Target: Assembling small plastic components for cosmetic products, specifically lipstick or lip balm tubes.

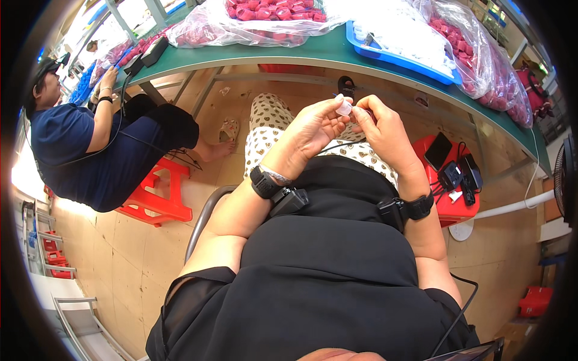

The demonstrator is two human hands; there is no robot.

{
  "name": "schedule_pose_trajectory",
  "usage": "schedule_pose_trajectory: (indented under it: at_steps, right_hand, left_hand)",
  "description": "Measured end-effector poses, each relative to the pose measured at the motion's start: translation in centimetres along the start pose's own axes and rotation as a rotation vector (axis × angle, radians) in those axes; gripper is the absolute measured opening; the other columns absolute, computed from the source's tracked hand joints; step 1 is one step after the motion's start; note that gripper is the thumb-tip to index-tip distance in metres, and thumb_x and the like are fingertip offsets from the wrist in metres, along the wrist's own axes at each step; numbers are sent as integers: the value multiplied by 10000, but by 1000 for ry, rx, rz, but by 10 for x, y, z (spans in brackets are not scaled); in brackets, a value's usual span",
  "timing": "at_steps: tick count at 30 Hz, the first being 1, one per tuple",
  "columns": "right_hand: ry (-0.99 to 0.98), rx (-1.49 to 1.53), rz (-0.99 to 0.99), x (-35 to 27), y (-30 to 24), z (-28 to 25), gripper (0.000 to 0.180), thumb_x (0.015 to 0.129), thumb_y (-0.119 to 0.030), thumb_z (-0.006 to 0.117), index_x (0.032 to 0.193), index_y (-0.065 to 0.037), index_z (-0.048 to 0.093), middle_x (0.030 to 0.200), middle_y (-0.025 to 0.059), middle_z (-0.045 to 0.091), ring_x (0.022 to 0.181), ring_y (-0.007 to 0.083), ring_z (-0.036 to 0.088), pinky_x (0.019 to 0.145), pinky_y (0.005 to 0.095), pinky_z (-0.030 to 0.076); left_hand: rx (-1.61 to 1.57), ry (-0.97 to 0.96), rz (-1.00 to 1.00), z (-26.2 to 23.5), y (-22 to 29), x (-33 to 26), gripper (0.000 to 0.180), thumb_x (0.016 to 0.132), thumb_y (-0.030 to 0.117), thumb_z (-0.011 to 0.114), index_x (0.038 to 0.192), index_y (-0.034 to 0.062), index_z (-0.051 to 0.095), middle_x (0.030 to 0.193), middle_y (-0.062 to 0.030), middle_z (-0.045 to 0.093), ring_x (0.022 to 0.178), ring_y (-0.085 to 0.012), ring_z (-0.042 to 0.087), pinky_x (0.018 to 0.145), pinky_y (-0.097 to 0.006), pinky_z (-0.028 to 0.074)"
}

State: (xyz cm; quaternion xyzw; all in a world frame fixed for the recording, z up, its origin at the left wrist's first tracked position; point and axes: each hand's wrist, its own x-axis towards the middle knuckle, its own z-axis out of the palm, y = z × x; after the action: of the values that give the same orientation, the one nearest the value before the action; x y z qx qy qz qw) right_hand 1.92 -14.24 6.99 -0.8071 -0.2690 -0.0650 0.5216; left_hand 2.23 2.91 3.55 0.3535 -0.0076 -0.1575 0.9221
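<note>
We hold a small white cap (344,108) over our lap, pinched between our left hand (313,127) and right hand (384,129). We are fitting it together, we think; next needs a careful press.

I see a small white cap (344,108) between my hands, against cream trousers (268,123) dotted with dark spots and my black top (331,265). The table (313,54) is green, the tray (397,59) blue, and the bagged caps (274,12) red. Both stools, one on the left (158,192) and one on the right (448,204), are red; my co-worker's shirt (60,135) is navy.
</note>
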Motion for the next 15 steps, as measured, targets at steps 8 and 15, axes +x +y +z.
schedule_pose_trajectory:
  at_steps: [8,15]
  right_hand:
    - [-42,153,89,0,2,1,179,973,-154,498,969,24,515,875,126,619,796,156,647,693,299,560]
    - [-11,217,121,1,9,5,168,973,-152,495,961,13,518,883,121,621,792,160,650,667,289,569]
  left_hand:
    - [23,-27,-22,-1,0,1,282,892,252,647,1030,7,642,913,-45,641,811,-110,579,682,-219,465]
    - [29,-35,-22,1,0,0,280,891,252,649,1030,10,639,912,-44,640,797,-106,586,680,-218,469]
